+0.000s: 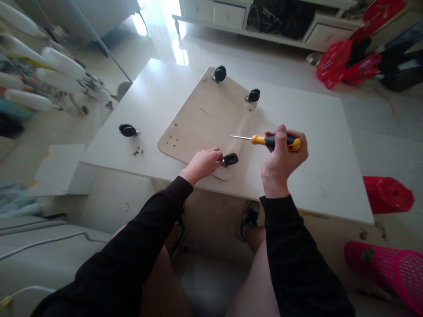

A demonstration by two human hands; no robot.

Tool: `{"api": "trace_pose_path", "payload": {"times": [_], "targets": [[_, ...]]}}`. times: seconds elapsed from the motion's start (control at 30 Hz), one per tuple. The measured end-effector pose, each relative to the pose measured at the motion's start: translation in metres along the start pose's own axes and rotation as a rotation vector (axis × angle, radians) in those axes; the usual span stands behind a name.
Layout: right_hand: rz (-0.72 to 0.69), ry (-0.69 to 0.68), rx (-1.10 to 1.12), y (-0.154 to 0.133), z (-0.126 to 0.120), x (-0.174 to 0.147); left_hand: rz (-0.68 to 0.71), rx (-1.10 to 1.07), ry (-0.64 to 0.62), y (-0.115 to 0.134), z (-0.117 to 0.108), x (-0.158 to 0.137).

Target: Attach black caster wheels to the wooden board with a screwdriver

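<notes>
A pale wooden board (pixel 211 112) with rounded corners lies on the white table. Two black caster wheels, a far one (pixel 220 73) and a right one (pixel 254 95), sit at its far corners. At the near corner my left hand (pixel 205 162) has its fingers closed at the mount of a third caster wheel (pixel 230 159); the fingertips are partly hidden. My right hand (pixel 284 154) grips a yellow and black screwdriver (pixel 259 140), its shaft pointing left above the board. The board's left corner shows several small holes (pixel 172 141).
A loose caster wheel (pixel 128 130) and several small screws (pixel 138 151) lie on the table (pixel 310 132) at the left. A white box (pixel 62 169) stands beyond the left edge. On the floor are red bags (pixel 335 64) and a pink mesh basket (pixel 390 268).
</notes>
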State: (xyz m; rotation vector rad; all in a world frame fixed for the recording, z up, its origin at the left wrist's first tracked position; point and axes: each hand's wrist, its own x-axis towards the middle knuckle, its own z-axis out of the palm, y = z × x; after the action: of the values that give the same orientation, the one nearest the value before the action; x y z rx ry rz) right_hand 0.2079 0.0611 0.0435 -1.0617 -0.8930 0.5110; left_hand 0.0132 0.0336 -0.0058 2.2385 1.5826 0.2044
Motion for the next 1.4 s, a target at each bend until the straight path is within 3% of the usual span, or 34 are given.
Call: {"api": "trace_pose_path", "payload": {"times": [0.2,0.37,0.53,0.63,0.73,0.93,1.17,1.27,1.4], "targets": [[-0.003,-0.001,0.006,0.001,-0.001,0.002,-0.011,-0.038,0.031,0.000,0.002,0.000],[-0.001,0.013,0.004,0.001,-0.003,0.003,-0.064,-0.329,0.157,-0.019,-0.017,0.000],[0.018,0.029,-0.027,-0.002,-0.006,0.007,-0.351,-0.623,0.416,-0.073,-0.059,-0.023],[0.037,0.048,-0.024,-0.004,-0.006,0.009,-0.592,-0.635,0.627,-0.113,-0.076,-0.053],[0.055,0.071,-0.007,-0.003,-0.005,0.010,-0.798,-0.595,0.757,-0.152,-0.076,-0.084],[0.060,0.081,0.024,0.001,-0.002,0.012,-1.047,-0.525,0.695,-0.199,-0.051,-0.118],[0.065,0.070,0.040,0.000,0.000,0.011,-1.080,-0.437,0.644,-0.206,-0.045,-0.116],[0.060,0.076,0.071,-0.001,0.000,0.012,-1.093,-0.414,0.704,-0.203,-0.054,-0.113],[0.049,0.086,0.097,-0.001,-0.002,0.014,-0.925,-0.448,0.821,-0.173,-0.070,-0.102]]}}
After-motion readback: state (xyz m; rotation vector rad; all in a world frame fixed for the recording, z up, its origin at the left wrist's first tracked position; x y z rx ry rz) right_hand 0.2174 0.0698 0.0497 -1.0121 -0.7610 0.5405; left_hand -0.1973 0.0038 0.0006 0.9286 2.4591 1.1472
